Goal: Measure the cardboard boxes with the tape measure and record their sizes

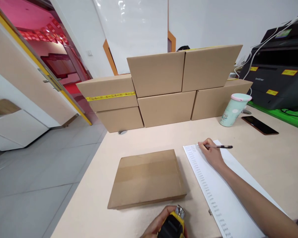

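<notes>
My right hand point(210, 152) is closed around a dark pen point(223, 146), resting near the top of a long white sheet of paper point(234, 165). Small handwritten entries run down the sheet's left side. At the bottom of the view, my left hand point(156, 224) grips a yellow and black tape measure point(172, 226), its metal hook end pointing up. Just beyond the tape measure, a flat brown cardboard box point(146, 178) lies on the table, apart from both hands. Part of the left hand is cut off by the frame's lower edge.
Several cardboard boxes point(166, 109) are stacked along the table's point(101, 178) far side. A mint tumbler point(233, 110) and a black phone point(260, 125) stand and lie at the right. Behind them is a black printer point(270, 79) with white cables. A doorway opens at the left.
</notes>
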`<state>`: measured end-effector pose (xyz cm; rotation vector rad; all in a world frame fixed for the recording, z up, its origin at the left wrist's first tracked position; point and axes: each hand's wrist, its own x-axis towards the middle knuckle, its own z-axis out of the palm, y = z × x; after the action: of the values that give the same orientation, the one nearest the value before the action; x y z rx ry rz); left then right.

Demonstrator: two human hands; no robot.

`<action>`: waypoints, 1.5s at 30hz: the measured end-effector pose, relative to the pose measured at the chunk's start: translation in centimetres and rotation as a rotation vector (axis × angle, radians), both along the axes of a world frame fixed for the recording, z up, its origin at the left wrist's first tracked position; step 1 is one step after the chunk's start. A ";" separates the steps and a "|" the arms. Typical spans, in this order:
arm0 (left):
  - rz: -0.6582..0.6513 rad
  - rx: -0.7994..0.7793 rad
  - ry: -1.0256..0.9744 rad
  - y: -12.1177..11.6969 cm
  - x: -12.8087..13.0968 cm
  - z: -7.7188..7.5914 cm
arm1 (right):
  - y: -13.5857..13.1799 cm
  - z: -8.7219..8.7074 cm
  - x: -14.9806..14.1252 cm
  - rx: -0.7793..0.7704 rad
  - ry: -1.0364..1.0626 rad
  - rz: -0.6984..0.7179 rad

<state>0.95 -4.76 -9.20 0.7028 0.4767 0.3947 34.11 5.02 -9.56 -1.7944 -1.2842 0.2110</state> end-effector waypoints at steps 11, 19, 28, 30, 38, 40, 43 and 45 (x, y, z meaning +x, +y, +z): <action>0.026 -0.021 -0.334 -1.5 -0.7 1.3 | -1.5 2.8 3.0 -0.186 -0.437 0.189; -0.016 -0.042 -0.476 -2.1 0.4 -0.1 | -12.0 11.2 -6.0 -0.172 -0.059 0.566; -0.081 0.011 -0.462 -3.5 -0.5 2.5 | -18.1 5.7 -13.9 -0.184 0.354 0.733; -0.122 0.318 -0.120 -2.1 -1.1 5.4 | -17.9 6.4 -13.5 -0.118 0.328 0.680; -0.185 1.523 0.498 -0.1 -1.0 16.4 | -17.7 12.0 -12.0 0.295 0.074 0.217; -0.163 1.659 0.570 1.1 -0.6 16.7 | -17.5 12.2 -12.3 0.338 0.104 0.144; -0.116 1.744 0.753 4.0 -0.4 15.7 | -16.3 11.3 -12.5 0.252 0.087 0.164; -0.123 1.735 0.844 6.1 -0.7 14.7 | -15.3 10.2 -12.5 0.155 0.040 0.196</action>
<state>0.21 1.31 5.54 2.6270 0.8262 0.3079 21.59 -10.24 0.61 -1.5277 -1.4093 0.2477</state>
